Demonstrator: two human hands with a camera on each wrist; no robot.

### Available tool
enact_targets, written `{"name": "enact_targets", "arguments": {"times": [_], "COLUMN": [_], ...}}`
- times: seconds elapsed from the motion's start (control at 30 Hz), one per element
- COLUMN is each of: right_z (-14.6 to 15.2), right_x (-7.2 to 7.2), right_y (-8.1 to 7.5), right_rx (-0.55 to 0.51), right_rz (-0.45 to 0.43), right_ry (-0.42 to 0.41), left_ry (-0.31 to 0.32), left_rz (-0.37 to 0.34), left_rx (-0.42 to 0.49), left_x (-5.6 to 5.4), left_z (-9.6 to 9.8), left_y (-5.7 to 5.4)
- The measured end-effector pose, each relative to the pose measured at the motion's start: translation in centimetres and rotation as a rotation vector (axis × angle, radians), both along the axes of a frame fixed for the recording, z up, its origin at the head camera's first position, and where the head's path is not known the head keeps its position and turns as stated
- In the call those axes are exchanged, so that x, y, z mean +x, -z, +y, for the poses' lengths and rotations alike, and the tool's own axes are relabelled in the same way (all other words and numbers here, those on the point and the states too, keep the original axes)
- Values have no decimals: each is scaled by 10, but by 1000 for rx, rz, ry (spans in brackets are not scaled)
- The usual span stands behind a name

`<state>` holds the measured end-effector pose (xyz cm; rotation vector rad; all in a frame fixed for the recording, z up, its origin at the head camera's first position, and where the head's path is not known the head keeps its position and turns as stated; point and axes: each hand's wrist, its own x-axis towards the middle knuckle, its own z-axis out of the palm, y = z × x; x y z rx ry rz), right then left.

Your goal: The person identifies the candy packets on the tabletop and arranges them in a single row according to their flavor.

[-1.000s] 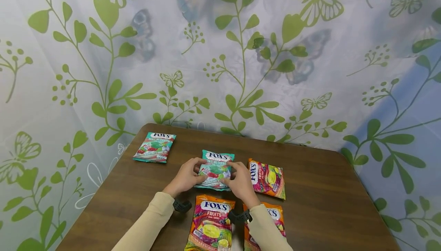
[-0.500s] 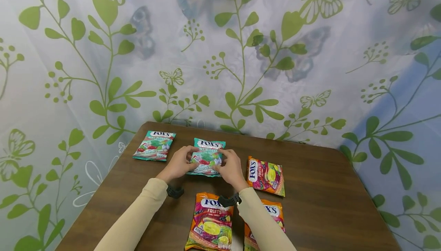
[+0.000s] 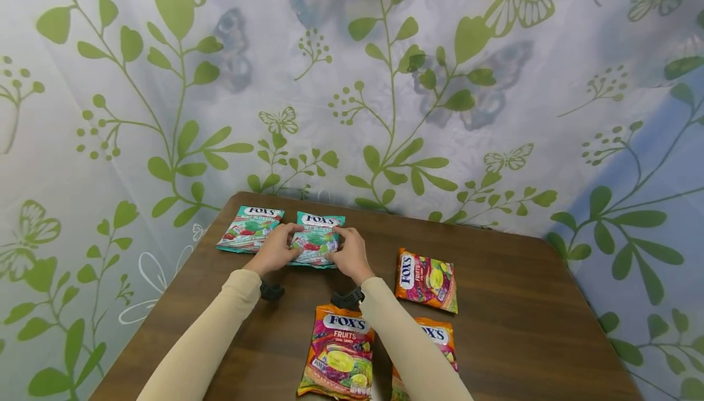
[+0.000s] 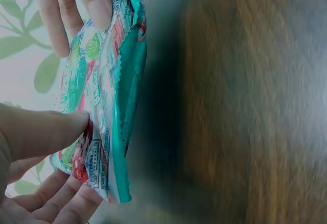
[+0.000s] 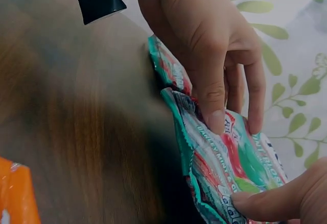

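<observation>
A teal Fox's Mint Blossom candy bag point(image 3: 316, 239) is held between both hands near the table's far left. My left hand point(image 3: 275, 247) grips its left edge, the thumb point(image 4: 56, 132) lying on the printed front. On the opposite edge, my right hand point(image 3: 352, 254) pinches the bag, its thumb point(image 5: 265, 201) on the front. In the left wrist view a dark shadow lies beside the bag's lower seam. Just left of it lies a second teal mint candy bag point(image 3: 247, 230), partly covered by the left hand.
Two orange Fox's Fruits candy bags lie at the front, one upright to view point(image 3: 338, 355) and one partly under the right forearm point(image 3: 442, 337). Another fruit candy bag point(image 3: 427, 280) lies turned sideways right of centre. A patterned curtain point(image 3: 385, 83) hangs behind the wooden table point(image 3: 511, 309).
Both hands have carried the teal mint candy bag left and away, from beside the sideways fruit bag to beside the other mint bag. The other bags stay put.
</observation>
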<state>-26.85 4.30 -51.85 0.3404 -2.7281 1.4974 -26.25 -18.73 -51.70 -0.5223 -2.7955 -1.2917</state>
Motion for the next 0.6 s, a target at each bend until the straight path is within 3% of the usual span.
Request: {"name": "enact_targets", "arguments": {"times": [0.1, 0.13, 0.37, 0.57, 0.6], "right_z": [-7, -9, -23, -27, -27], "right_x": [-4, -6, -15, -17, -17], "right_y": [2, 3, 5, 6, 6], "right_rx": [4, 9, 29, 53, 54], "right_rz": [-8, -6, -30, -38, -40], "right_ry": [-5, -8, -13, 1, 2], "left_ry": [-5, 13, -59, -63, -68], "left_rz": [25, 47, 10, 85, 71], "left_rx": [-8, 8, -39, -15, -22], "left_x": [-4, -10, -18, -37, -36], "left_z": [-4, -9, -13, -24, -24], "left_y": [3, 13, 12, 43, 41]}}
